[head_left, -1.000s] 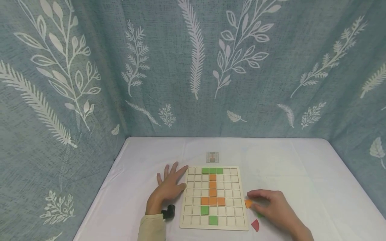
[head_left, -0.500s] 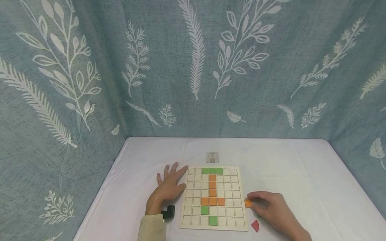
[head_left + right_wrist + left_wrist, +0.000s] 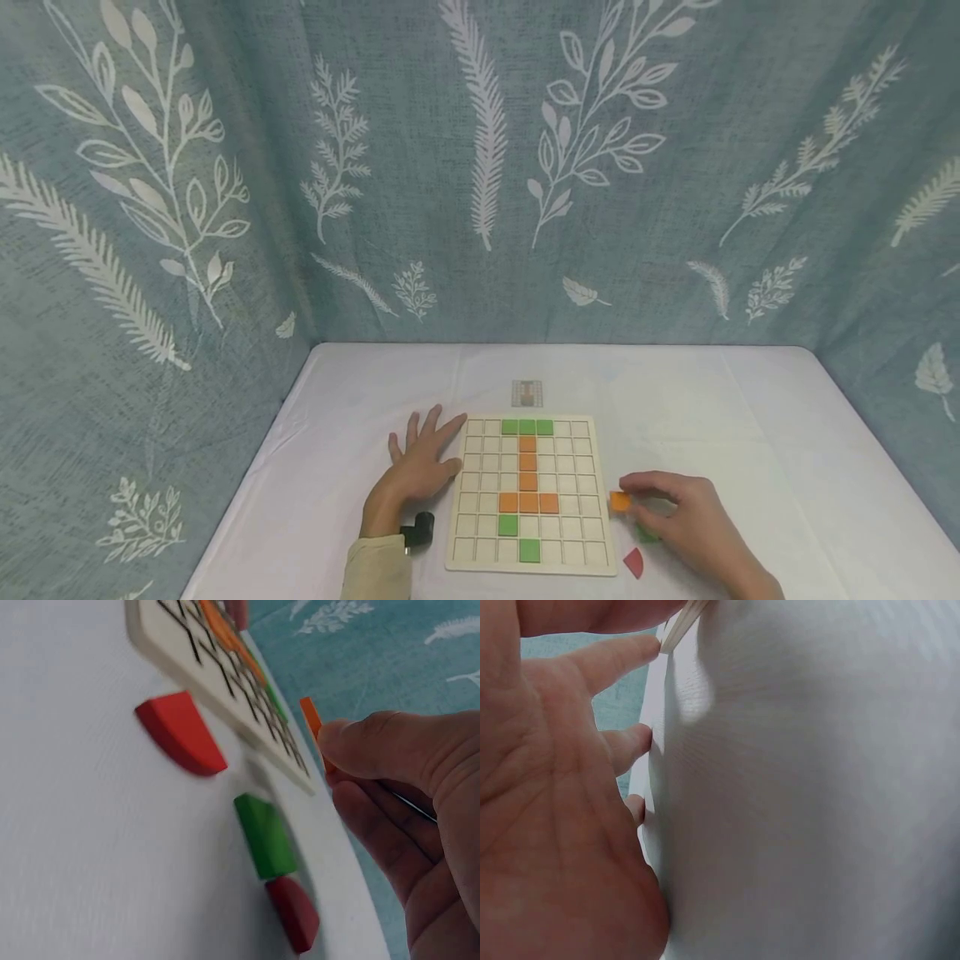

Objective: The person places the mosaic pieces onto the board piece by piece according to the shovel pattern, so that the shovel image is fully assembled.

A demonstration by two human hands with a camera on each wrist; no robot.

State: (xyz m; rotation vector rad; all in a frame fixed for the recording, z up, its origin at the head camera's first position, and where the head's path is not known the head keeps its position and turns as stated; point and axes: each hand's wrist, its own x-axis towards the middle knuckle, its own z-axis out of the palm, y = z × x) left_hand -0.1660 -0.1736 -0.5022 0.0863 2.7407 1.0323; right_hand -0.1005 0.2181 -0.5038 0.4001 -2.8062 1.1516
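In the head view, my right hand (image 3: pixel 693 521) is just right of the gridded wooden board (image 3: pixel 536 566). Thumb and fingers pinch an orange square tile (image 3: pixel 619 502), which the right wrist view shows raised off the table. My left hand (image 3: pixel 420 471), fingers spread, touches the board's left edge with index finger and thumb. On the board, green square tiles (image 3: pixel 528 427) line the top row. Below them run several orange square tiles (image 3: pixel 528 462) in a column and a short row. Single green tiles lie lower down, one of them a green tile (image 3: pixel 529 551) in the bottom row.
Between board and right hand lies a red quarter-round piece (image 3: pixel 181 733). A green piece (image 3: pixel 266 836) and a darker red piece (image 3: pixel 293 913) lie nearby. A small pattern card (image 3: pixel 527 393) is behind the board. A black device (image 3: pixel 422 530) sits at the left wrist.
My right hand has risen slightly with the orange tile and shifted a little to the right. Part of a green piece shows beneath it again. The left hand stays in place.
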